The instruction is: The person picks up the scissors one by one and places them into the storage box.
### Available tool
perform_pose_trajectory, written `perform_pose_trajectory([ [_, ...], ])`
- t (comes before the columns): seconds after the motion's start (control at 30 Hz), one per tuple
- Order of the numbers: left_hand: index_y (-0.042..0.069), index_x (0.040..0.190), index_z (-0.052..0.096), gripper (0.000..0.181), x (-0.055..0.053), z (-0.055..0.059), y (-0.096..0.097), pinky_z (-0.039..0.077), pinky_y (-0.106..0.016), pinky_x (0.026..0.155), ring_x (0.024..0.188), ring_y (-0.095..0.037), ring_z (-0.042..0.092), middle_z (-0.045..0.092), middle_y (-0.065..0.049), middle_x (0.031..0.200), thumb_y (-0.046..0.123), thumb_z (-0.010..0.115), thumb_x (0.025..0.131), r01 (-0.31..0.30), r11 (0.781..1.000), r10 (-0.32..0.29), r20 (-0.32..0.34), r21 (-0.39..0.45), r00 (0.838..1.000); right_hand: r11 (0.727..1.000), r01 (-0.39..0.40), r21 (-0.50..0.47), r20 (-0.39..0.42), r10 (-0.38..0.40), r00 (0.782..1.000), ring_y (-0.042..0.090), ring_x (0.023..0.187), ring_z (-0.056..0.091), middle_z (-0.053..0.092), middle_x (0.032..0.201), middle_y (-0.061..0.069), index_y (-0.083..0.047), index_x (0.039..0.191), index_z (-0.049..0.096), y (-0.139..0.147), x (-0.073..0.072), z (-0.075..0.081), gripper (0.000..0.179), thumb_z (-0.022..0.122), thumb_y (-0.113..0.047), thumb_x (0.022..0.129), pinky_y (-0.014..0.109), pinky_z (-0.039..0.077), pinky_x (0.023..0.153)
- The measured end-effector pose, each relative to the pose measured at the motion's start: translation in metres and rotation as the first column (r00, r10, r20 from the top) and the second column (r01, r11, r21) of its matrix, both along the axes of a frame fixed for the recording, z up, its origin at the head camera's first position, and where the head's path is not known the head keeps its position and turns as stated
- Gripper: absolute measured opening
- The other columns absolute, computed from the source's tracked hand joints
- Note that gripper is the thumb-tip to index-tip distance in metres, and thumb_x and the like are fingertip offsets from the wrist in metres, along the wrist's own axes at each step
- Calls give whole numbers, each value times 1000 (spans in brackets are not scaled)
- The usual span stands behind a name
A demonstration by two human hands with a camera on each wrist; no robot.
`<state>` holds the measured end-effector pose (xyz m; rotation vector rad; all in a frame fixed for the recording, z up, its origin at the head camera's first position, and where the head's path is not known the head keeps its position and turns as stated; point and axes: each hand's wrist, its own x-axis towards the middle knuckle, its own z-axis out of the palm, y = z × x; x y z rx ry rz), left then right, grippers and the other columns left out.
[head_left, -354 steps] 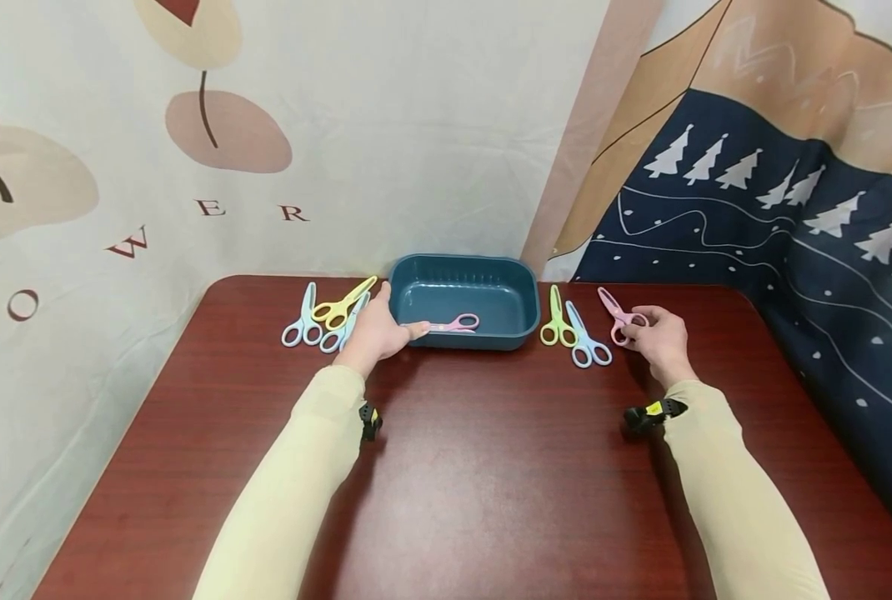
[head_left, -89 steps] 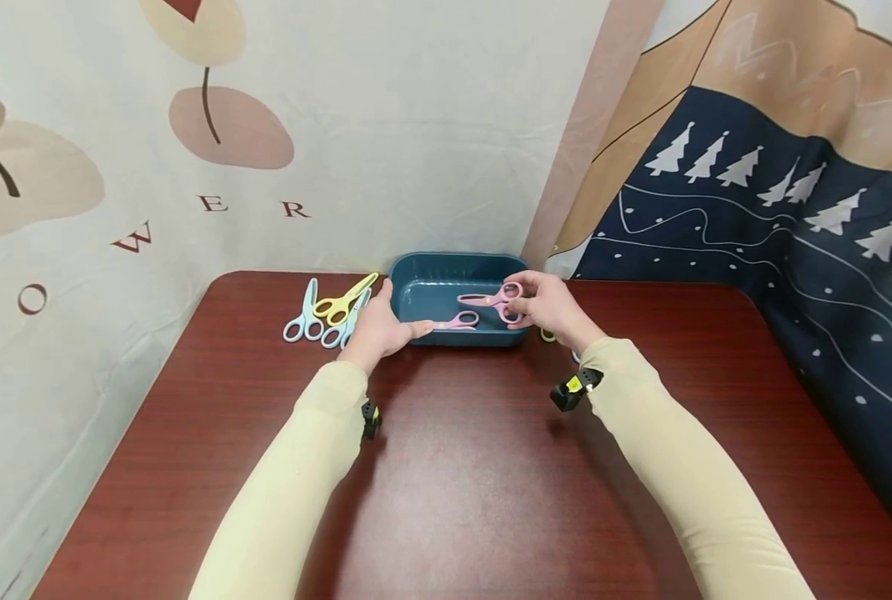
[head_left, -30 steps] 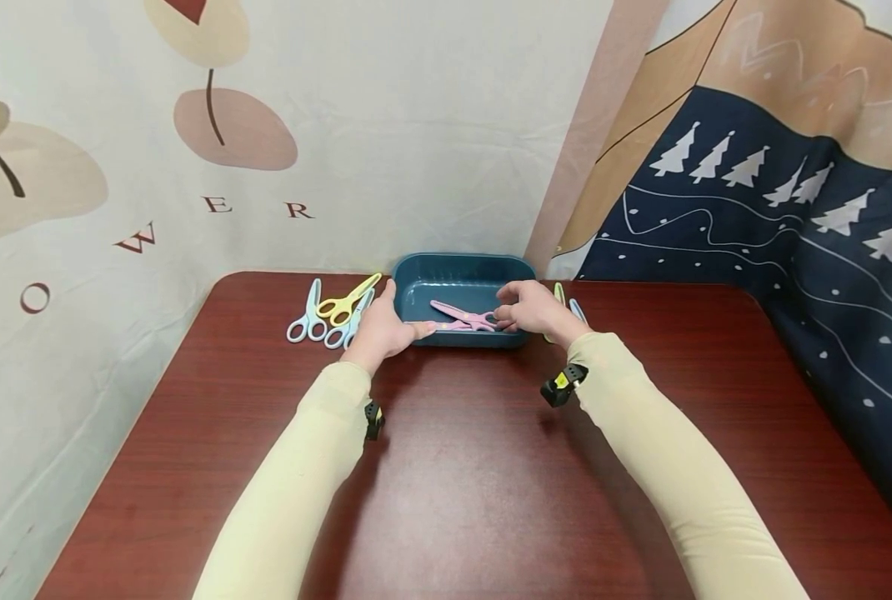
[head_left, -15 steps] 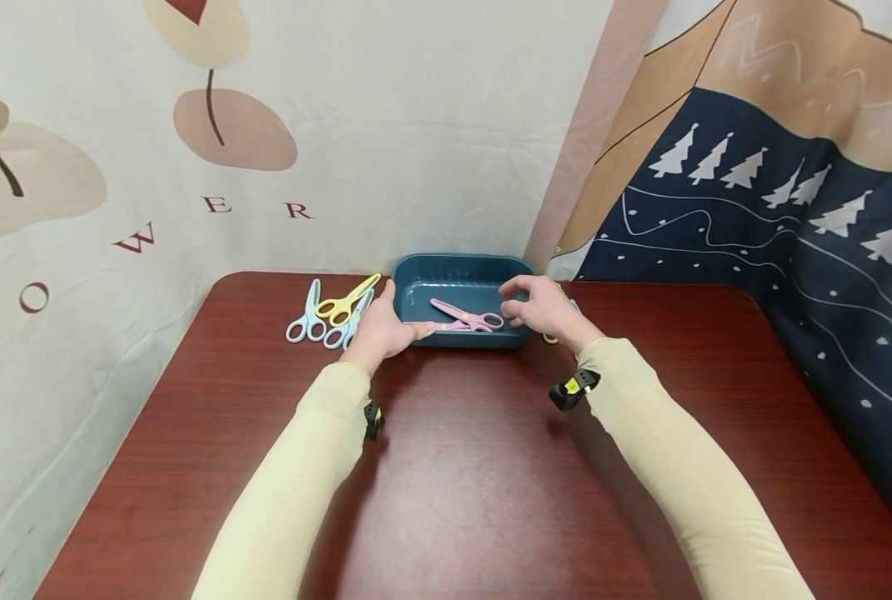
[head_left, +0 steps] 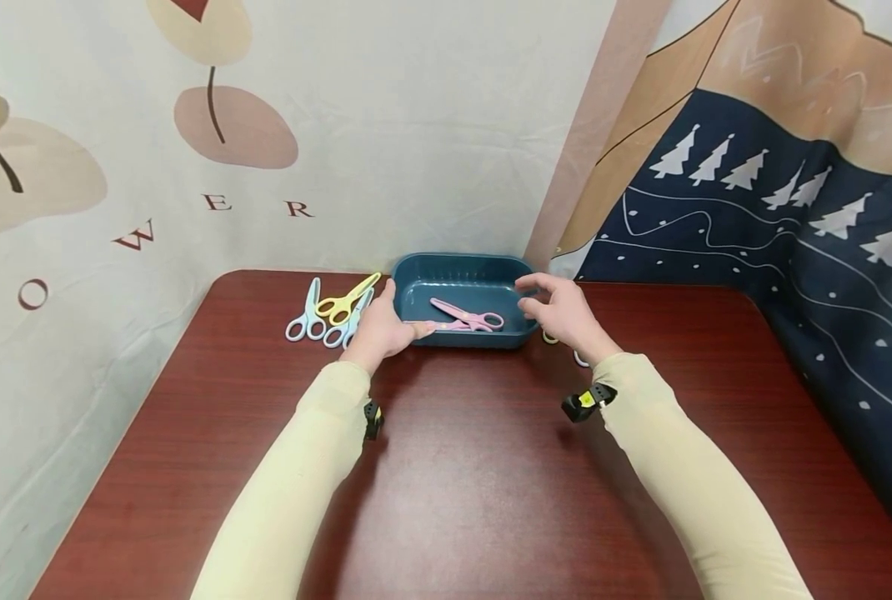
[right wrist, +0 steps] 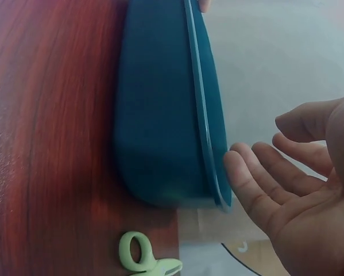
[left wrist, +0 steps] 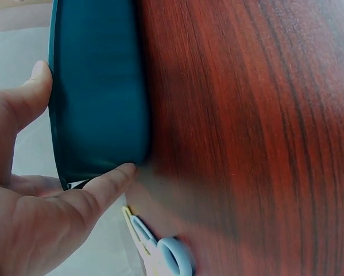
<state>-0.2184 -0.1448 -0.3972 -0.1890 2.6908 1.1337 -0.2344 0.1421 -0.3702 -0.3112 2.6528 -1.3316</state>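
Right hand [head_left: 562, 313] is hovering at the right end of the blue tray [head_left: 483, 340] — fingers loosely bent and apart, pinching nothing. Green scissors [right wrist: 154, 266] are lying just right of the tray, right hand nearest; long axis mostly hidden. Left hand [head_left: 382, 331] is bracing the tray's near left corner, thumb and fingers spread. Blue scissors [head_left: 313, 302] and yellow scissors [head_left: 356, 292] are lying just left of it. Pink scissors [head_left: 467, 317] are lying in the tray — upper pair's axis running roughly left-right, loops toward right hand. Backdrop [head_left: 416, 167] is showing letters [head_left: 299, 208] O, W, E, R; no brand readable.
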Motion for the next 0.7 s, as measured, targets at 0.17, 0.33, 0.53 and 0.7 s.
perform_pose_trajectory([
  [0.17,6,167,4,112,0,1,0,28,-51,124,156,-38,22,19,-19,171,40,79,91,1,1000,-1,0,-7,1000,999,27,-30,-41,-28,999,33,102,71,66,132,21,-5,138,64,6,3,-3,36,62,-10,102,35,60,86],
  [0.33,6,166,3,112,0,1,0,28,-51,124,156,-38,21,19,-19,171,40,79,91,2,1000,-2,1,-9,1000,998,40,-49,-101,-45,994,33,101,70,68,129,23,-1,133,66,14,5,-8,33,63,-7,100,17,54,74],
  [0.53,7,167,2,112,0,1,0,28,-51,124,156,-37,21,18,-19,171,40,79,92,0,1000,0,5,-9,1000,998,57,-25,-126,-60,990,35,104,71,68,129,22,1,133,66,23,9,-12,34,63,-5,100,19,53,75],
  [0.7,6,166,3,112,0,2,1,28,-50,124,156,-38,22,19,-19,171,40,79,92,4,1000,-4,1,-15,1000,996,85,-36,-118,-88,989,34,103,68,69,128,21,1,132,67,28,11,-16,34,63,-6,99,20,52,68],
])
